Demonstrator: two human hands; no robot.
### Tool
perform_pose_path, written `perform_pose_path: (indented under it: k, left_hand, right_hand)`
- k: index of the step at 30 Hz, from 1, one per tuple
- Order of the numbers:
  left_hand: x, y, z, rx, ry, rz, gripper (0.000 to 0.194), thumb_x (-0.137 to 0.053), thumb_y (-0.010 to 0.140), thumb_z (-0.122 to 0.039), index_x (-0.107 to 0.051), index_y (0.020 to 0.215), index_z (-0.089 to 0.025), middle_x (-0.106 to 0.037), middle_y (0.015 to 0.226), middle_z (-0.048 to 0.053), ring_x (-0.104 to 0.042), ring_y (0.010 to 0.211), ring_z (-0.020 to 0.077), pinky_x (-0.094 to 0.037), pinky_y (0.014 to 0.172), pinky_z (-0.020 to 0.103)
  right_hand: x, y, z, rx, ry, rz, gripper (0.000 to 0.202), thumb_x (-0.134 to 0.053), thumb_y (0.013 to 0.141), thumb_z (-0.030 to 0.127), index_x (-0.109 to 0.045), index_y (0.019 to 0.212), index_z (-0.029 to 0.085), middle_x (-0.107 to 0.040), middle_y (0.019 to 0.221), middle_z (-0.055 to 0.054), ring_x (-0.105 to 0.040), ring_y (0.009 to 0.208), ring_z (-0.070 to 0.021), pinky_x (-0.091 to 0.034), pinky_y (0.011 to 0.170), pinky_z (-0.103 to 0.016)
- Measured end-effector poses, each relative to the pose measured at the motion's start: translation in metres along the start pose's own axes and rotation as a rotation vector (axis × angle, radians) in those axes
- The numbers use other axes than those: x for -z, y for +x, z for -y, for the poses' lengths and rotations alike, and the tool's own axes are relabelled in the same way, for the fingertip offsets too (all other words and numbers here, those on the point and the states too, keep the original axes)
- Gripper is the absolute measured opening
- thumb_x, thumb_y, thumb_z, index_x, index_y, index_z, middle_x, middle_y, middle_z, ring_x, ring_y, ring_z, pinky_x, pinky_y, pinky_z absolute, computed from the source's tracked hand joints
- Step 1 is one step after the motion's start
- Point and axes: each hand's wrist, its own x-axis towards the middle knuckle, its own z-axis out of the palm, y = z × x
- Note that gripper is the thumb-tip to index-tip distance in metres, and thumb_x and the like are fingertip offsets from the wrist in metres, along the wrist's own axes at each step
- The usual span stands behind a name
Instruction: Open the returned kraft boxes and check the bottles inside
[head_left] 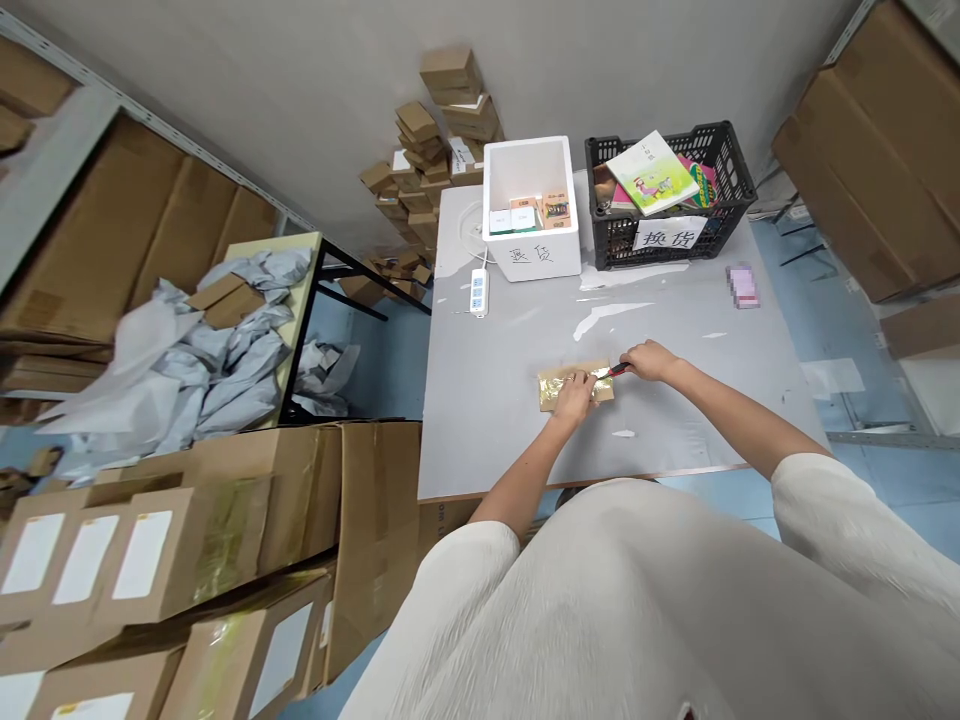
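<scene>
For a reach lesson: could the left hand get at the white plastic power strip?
Probably yes: beyond the taped brown cardboard parcel under the left hand, only grey tabletop lies before the power strip.

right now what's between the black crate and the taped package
Between the black crate and the taped package, the head view shows just gray tabletop with irregular white patches, and no object standing there.
</scene>
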Motion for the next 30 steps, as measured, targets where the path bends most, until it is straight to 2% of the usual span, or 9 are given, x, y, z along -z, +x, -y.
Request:
perform_pose_path:
  k: [4, 10, 14, 17, 21, 26, 30]
  left_hand:
    - [0.001, -0.003, -0.001, 0.009, -0.003, 0.012, 0.055, -0.085, 0.088, -0.023, -0.058, 0.135, -0.026, -0.057, 0.137, 0.013, -0.054, 0.130, 0.0355, -0.054, 0.097, 0.044]
    - [-0.004, -0.005, 0.002, -0.010, -0.016, -0.006, 0.056, -0.085, 0.088, -0.023, -0.057, 0.136, -0.028, -0.056, 0.136, 0.011, -0.054, 0.133, 0.0355, -0.051, 0.105, 0.047]
    - [-0.006, -0.006, 0.003, -0.012, -0.023, -0.010, 0.055, -0.084, 0.088, -0.023, -0.057, 0.136, -0.028, -0.057, 0.136, 0.010, -0.056, 0.130, 0.0349, -0.051, 0.104, 0.047]
    - [-0.007, -0.006, 0.002, -0.002, -0.031, 0.005, 0.056, -0.084, 0.088, -0.023, -0.058, 0.137, -0.027, -0.057, 0.137, 0.011, -0.059, 0.125, 0.0343, -0.051, 0.103, 0.047]
    - [-0.008, -0.005, 0.002, -0.004, -0.045, 0.004, 0.057, -0.084, 0.088, -0.023, -0.057, 0.139, -0.028, -0.057, 0.140, 0.012, -0.062, 0.121, 0.0339, -0.050, 0.107, 0.050]
    - [-0.006, -0.005, 0.004, -0.010, -0.078, -0.006, 0.058, -0.086, 0.086, -0.023, -0.059, 0.138, -0.028, -0.057, 0.137, 0.011, -0.062, 0.123, 0.0343, -0.047, 0.112, 0.052]
    - [-0.002, -0.003, 0.004, -0.022, -0.084, -0.013, 0.055, -0.085, 0.087, -0.022, -0.060, 0.136, -0.027, -0.058, 0.134, 0.012, -0.060, 0.123, 0.0347, -0.049, 0.109, 0.050]
  right_hand:
    - [0.003, 0.008, 0.000, -0.003, -0.023, 0.039, 0.027, -0.055, 0.104, 0.026, -0.079, 0.117, 0.027, -0.080, 0.117, -0.012, -0.073, 0.110, -0.0283, -0.043, 0.097, -0.039]
    - [0.001, 0.004, -0.018, -0.074, 0.094, 0.099, 0.027, -0.059, 0.099, 0.031, -0.080, 0.117, 0.028, -0.080, 0.110, -0.011, -0.073, 0.104, -0.0287, -0.047, 0.084, -0.035]
    - [-0.015, -0.007, -0.029, -0.105, 0.387, 0.204, 0.027, -0.060, 0.098, 0.037, -0.079, 0.114, 0.026, -0.080, 0.099, -0.006, -0.073, 0.091, -0.0227, -0.050, 0.076, -0.029]
    - [-0.031, -0.019, -0.034, -0.103, 0.597, 0.246, 0.031, -0.062, 0.098, 0.048, -0.079, 0.110, 0.025, -0.080, 0.093, -0.002, -0.073, 0.082, -0.0187, -0.052, 0.073, -0.027]
    - [-0.046, -0.026, -0.036, -0.116, 0.680, 0.217, 0.038, -0.067, 0.093, 0.059, -0.078, 0.105, 0.025, -0.079, 0.089, -0.002, -0.071, 0.078, -0.0179, -0.052, 0.071, -0.026]
    - [-0.056, -0.025, -0.029, -0.100, 0.843, 0.188, 0.039, -0.068, 0.091, 0.058, -0.076, 0.102, 0.022, -0.076, 0.084, -0.003, -0.069, 0.076, -0.0189, -0.050, 0.066, -0.027]
    - [-0.068, -0.033, -0.029, -0.087, 0.950, 0.235, 0.039, -0.070, 0.091, 0.058, -0.077, 0.104, 0.022, -0.078, 0.088, -0.004, -0.071, 0.078, -0.0194, -0.052, 0.070, -0.028]
